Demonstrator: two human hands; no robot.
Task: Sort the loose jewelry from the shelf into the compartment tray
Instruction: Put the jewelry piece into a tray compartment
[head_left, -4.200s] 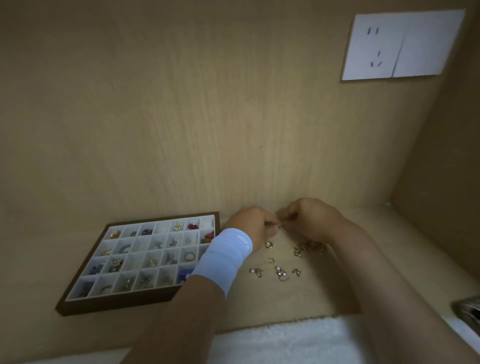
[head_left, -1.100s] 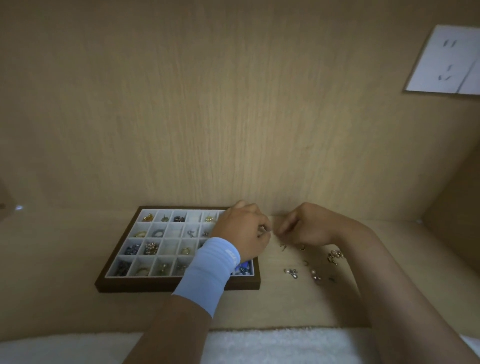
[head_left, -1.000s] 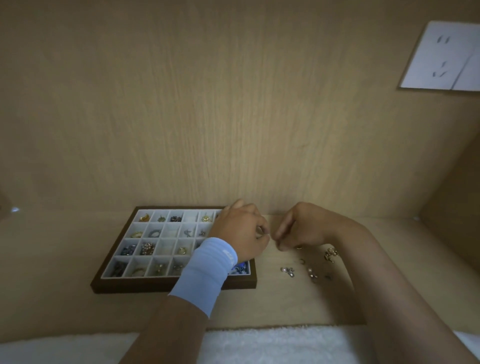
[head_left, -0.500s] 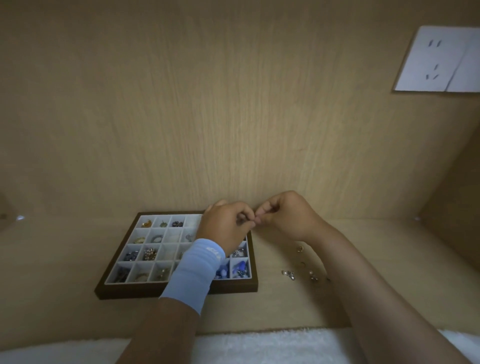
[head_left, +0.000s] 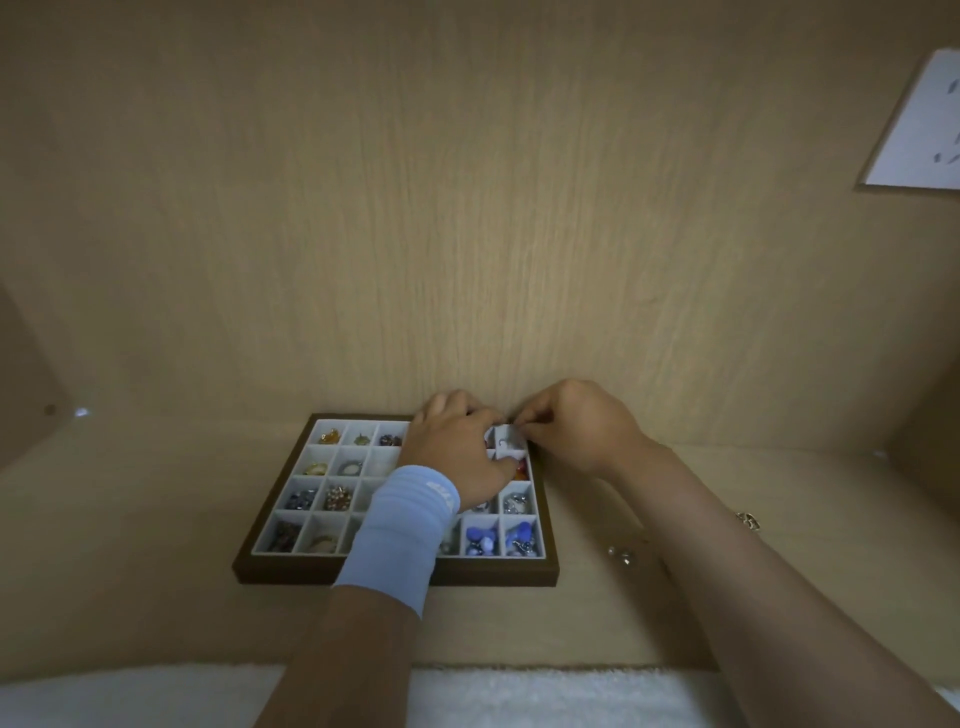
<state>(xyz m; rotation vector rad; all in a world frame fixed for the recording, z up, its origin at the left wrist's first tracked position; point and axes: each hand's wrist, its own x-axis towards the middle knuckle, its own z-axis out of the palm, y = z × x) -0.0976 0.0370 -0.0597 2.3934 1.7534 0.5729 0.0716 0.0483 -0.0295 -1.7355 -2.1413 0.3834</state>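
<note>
A: Grip check: left hand (head_left: 457, 457) and right hand (head_left: 576, 431) both pinch, fingertips meeting. Whether a piece sits between them, cannot tell, too small.
B: Change?
A: A second ago both worked over the shelf (head_left: 156, 519) by the loose jewelry (head_left: 621, 555). Now they're over the compartment tray (head_left: 395, 571), far-right corner cell. Drop looks due.
B: Room?
A: Tight behind, back panel (head_left: 467, 208) near the knuckles. Open shelf right of tray. Right forearm crosses the leftovers and could sweep them.
</note>
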